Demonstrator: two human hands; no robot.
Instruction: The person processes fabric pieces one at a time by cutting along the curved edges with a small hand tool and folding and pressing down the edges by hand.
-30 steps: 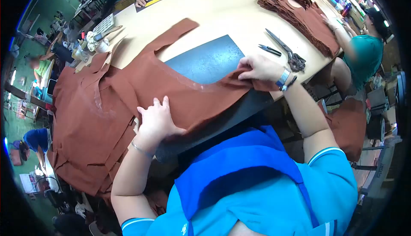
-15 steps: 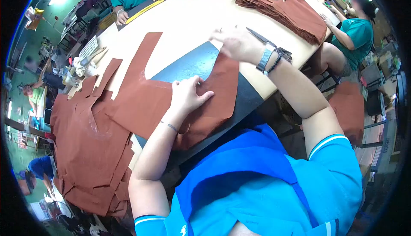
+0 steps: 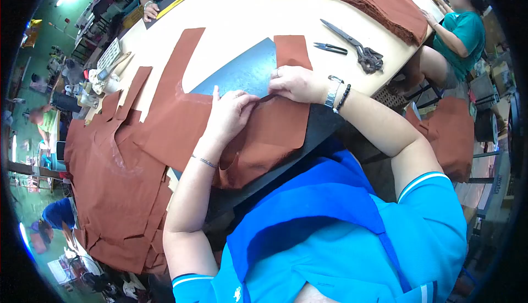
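Note:
A reddish-brown cut fabric piece [image 3: 181, 121] with a long strap-like end lies over a dark glossy board [image 3: 236, 72] at the table's near edge. My left hand [image 3: 231, 113] is closed at the inner curved edge of the cloth, thumb and fingers drawn together. Just to its right, my right hand [image 3: 297, 84] pinches the same edge, fingertips curled in. The two hands nearly meet, and the bit of edge between them is partly hidden. Beyond my right hand lie small thread snips [image 3: 330, 48] and large black fabric shears [image 3: 355, 44] with wrapped handles.
More brown fabric pieces [image 3: 121, 176] hang over the table's left edge. A thick stack of brown cut cloth [image 3: 374, 6] sits at the far right of the table [image 3: 264, 6]. Across from me, a person's hands rest by a yellow ruler [image 3: 181, 0]. Another person sits at right.
My right hand has come down from above the board to the fabric edge beside my left hand. My left hand has closed on the cloth. The snips now show on the table.

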